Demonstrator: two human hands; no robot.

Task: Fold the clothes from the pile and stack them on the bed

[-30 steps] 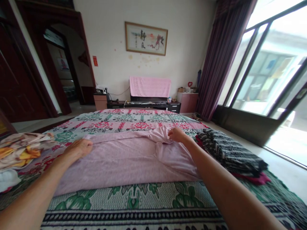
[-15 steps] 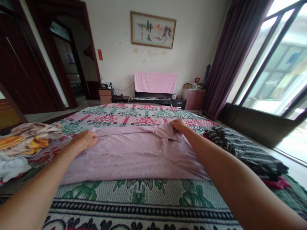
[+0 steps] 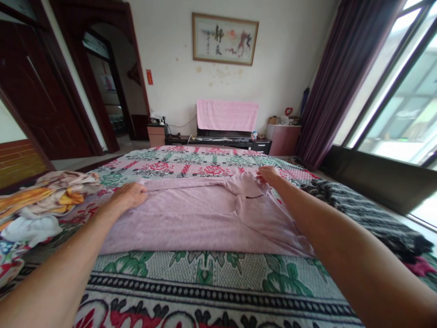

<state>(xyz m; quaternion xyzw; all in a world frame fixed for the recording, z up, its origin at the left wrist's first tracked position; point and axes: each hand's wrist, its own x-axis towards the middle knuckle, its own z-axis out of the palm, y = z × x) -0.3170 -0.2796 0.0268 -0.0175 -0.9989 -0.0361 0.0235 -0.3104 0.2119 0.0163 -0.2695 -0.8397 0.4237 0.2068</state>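
Note:
A light mauve short-sleeved shirt [image 3: 191, 218] lies folded lengthwise on the bed, its long side across in front of me. My left hand [image 3: 134, 195] is closed on the shirt's far left corner, fingers curled round the cloth. At the far right, my right hand [image 3: 268, 174] is just beside the short sleeve, which lies folded back on the shirt. Its fingers look slightly apart, with no cloth visible in them. The right forearm passes over the shirt's right end.
A patterned bedspread [image 3: 205, 289] covers the bed. Rumpled yellow and beige cloth [image 3: 51, 193] and a white cloth [image 3: 32, 228] lie at left. A black-and-white striped garment [image 3: 365, 216] is at right. Beyond the bed stands a low black cabinet [image 3: 262, 146].
My right hand has let go of the sleeve and shifted slightly right; the sleeve now lies flatter. My left hand stays on its corner. The view has turned a little left.

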